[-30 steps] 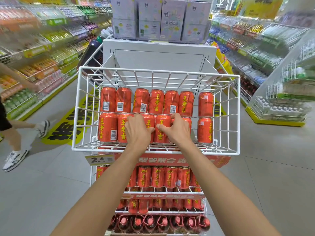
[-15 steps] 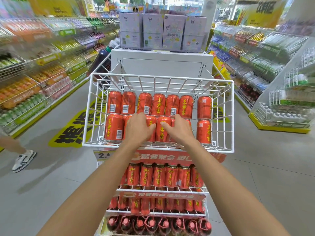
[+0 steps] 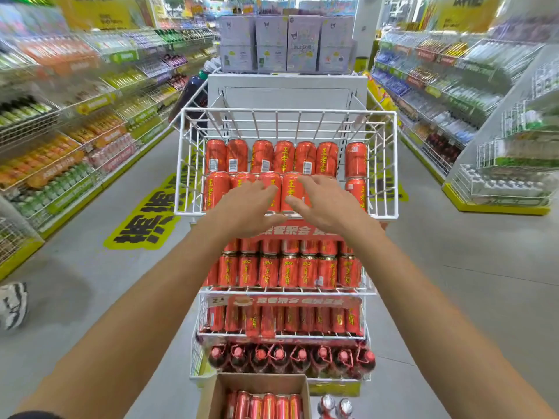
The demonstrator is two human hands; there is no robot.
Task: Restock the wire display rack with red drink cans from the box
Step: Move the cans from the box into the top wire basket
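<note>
A white wire display rack (image 3: 390, 164) stands in front of me, its top basket holding two rows of upright red drink cans (image 3: 261, 157). My left hand (image 3: 246, 207) and my right hand (image 3: 328, 204) hover at the basket's front edge, fingers spread, holding nothing, just in front of the front-row cans. Lower tiers hold more red cans (image 3: 287, 272) and dark bottles (image 3: 281, 356). A brown cardboard box (image 3: 222, 391) with several red cans (image 3: 267, 405) in it sits on the floor at the rack's foot.
Stocked drink shelves line the aisles on the left (image 3: 69, 140) and right (image 3: 447, 95). Pale boxes (image 3: 287, 43) top a white unit behind the rack. A passer-by's sneaker (image 3: 13, 305) is at the left edge. Two bottle tops (image 3: 334, 403) stand right of the box.
Both hands have let go of the front-row cans and drawn back with fingers spread. My view has tilted down, bringing the box into sight. The passer-by has moved off left.
</note>
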